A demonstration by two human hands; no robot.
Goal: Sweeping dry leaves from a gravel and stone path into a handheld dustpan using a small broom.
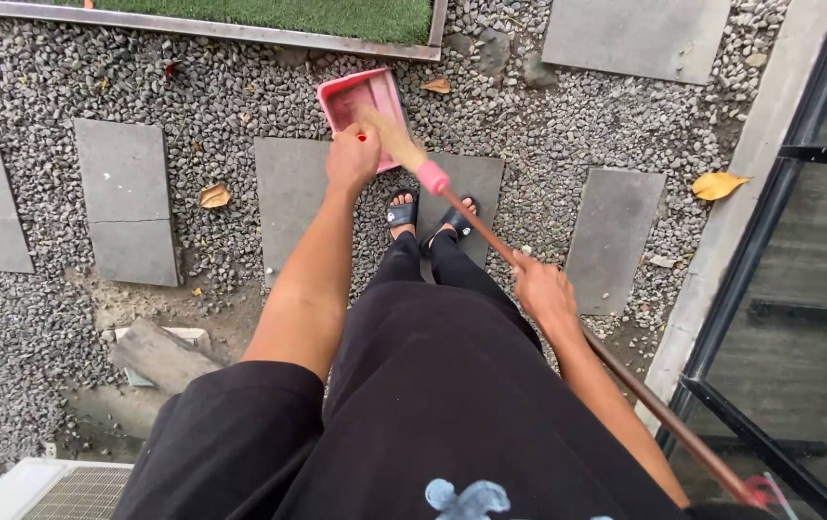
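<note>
My left hand (353,157) grips the red handle of a pink dustpan (355,101) held out over the gravel. My right hand (540,289) is closed around the long brown stick of a broom (490,236). The broom's straw bristles (389,135), below a pink collar, reach into the dustpan's tray. My feet in black sandals (423,214) stand on a grey stepping slab (288,202) below the dustpan.
Grey gravel (192,87) surrounds several stepping slabs. Dry yellow leaves (717,184) lie on the gravel. A strip of green turf (269,14) runs along the top. A black-framed glass door (799,289) stands at right, a loose concrete block (158,354) at lower left.
</note>
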